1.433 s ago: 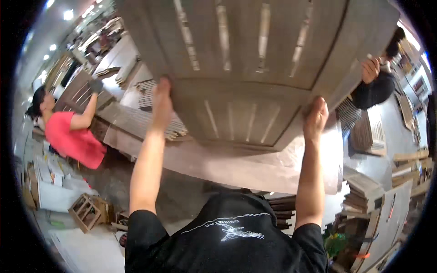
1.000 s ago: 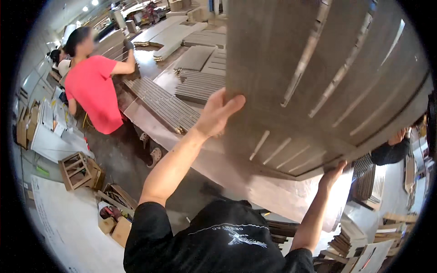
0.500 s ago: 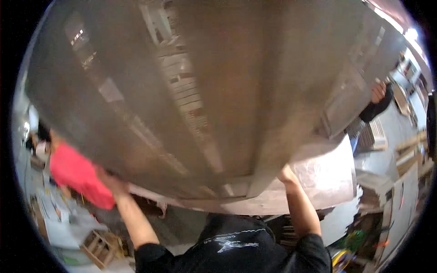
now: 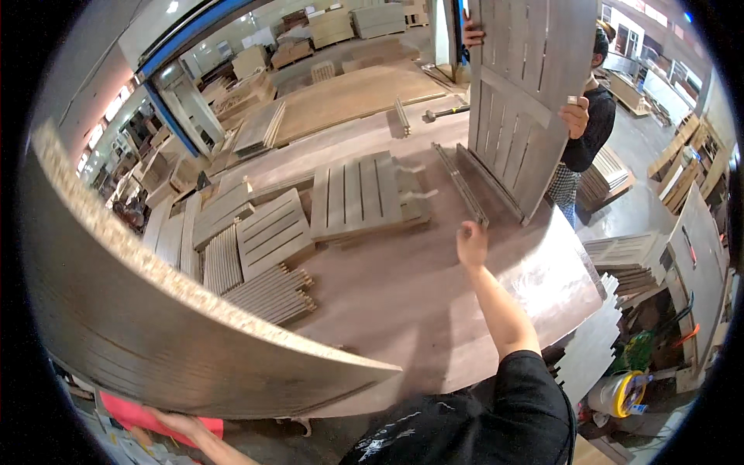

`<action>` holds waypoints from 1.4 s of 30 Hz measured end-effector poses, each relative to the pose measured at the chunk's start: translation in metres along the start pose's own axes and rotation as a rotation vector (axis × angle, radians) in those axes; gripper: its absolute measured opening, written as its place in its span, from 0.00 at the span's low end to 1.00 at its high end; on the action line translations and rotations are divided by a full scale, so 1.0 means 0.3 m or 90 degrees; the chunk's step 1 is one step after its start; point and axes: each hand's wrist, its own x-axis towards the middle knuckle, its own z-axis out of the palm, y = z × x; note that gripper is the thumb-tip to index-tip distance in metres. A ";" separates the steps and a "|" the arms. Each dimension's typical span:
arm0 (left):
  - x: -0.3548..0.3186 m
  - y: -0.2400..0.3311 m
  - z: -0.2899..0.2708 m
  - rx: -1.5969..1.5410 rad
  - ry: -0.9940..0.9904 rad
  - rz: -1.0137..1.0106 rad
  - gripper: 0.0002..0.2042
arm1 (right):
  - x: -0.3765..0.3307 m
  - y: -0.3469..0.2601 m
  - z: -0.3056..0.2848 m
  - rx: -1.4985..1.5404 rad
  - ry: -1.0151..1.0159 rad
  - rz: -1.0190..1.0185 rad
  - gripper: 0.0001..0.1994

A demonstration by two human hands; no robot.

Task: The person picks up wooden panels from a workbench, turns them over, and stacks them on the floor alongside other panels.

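While the big brown panel (image 4: 170, 349) spread across most of the view w/ both hands at it half a sec ago, it's now swung off to the L, tilted, its raw chipboard edge showing above the near L part of the table (image 4: 387, 294). The L hand (image 4: 177, 424) is under its lower edge; fingers partly hidden, so can't tell how firm the grip is. The R hand (image 4: 471, 246) is off the panel, fingers curled at the near end of a narrow strip (image 4: 459, 184); pinched or only touching, can't tell. So the L side apparently bears the panel alone, and the tabletop w/ its slats (image 4: 271, 294) is in plain view.

Opposite, a co-worker (image 4: 597, 128) holds a slotted panel (image 4: 515, 97) upright, lower end by the strip. Re writing: white print on the black shirt (image 4: 465, 415), too squashed to read; no legible labels elsewhere.
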 end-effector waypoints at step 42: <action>-0.438 -0.029 0.338 -0.162 -0.524 -0.077 0.23 | -0.049 0.151 -0.736 0.370 0.239 -0.044 0.25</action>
